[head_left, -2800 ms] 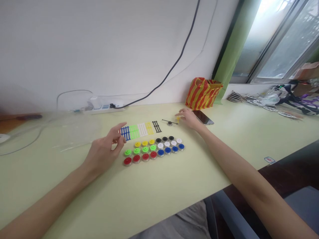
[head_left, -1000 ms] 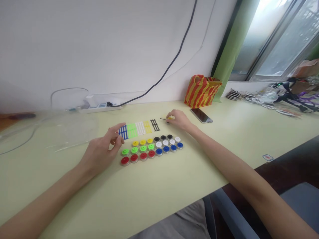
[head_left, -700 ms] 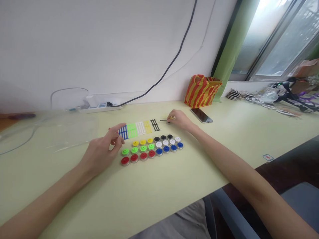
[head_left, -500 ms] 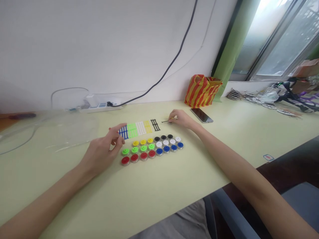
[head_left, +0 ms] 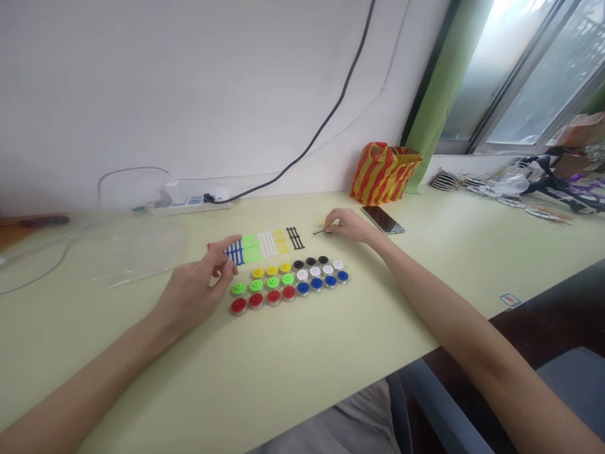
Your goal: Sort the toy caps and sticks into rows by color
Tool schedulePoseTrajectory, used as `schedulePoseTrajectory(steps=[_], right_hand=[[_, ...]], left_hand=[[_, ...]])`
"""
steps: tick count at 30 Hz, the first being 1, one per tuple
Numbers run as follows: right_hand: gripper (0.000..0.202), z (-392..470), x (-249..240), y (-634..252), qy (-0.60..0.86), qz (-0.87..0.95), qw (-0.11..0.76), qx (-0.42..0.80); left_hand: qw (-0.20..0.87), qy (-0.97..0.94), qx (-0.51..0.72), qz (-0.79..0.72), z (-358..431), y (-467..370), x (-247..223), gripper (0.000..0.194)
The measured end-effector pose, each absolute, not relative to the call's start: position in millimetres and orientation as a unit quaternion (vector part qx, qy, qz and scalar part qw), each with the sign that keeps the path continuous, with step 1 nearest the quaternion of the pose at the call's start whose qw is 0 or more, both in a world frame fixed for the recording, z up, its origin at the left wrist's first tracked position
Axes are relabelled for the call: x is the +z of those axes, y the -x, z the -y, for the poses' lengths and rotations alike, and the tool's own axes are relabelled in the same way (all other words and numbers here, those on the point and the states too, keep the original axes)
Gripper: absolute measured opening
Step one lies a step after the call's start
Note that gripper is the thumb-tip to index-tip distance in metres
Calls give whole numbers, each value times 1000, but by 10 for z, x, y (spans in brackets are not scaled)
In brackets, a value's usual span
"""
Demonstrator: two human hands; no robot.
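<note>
My left hand [head_left: 203, 277] rests on the table, index finger stretched over the blue plastic sticks [head_left: 236, 252], thumb apart from it. Red pieces [head_left: 210, 244] show partly behind that finger. To its right lie green sticks [head_left: 252, 248], white sticks [head_left: 268, 244], yellow sticks [head_left: 282, 241] and black sticks [head_left: 295, 238]. My right hand [head_left: 347, 225] is closed in a pinch on a thin black stick [head_left: 320, 232], low over the table. In front are rows of small clear round pots topped in red [head_left: 256, 300], green [head_left: 256, 285], yellow [head_left: 271, 270], black [head_left: 311, 261], white [head_left: 314, 272] and blue [head_left: 316, 283].
A phone [head_left: 384, 219] lies beyond my right hand, before a red-and-yellow striped bag [head_left: 385, 173]. A power strip [head_left: 193, 204] with a black cable [head_left: 302, 154] sits by the wall. Clear plastic film [head_left: 146, 246] lies left. Assorted items [head_left: 515, 186] are at the far right.
My right hand has shifted slightly to the right with the black stick. My left hand has stayed in place over the blue sticks.
</note>
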State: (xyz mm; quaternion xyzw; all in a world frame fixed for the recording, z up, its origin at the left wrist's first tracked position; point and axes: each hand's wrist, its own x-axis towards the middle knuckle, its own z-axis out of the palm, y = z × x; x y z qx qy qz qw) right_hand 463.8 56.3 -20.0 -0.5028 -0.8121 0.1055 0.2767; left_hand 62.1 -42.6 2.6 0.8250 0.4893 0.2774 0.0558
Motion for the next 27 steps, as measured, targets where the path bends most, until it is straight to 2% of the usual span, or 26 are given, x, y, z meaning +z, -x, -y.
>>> schedulePoseTrajectory(steps=[27], right_hand=[[9,-569,-227,-4658,506,819,259,73]], left_hand=[[54,-826,274,-489,427,-625,31,55]])
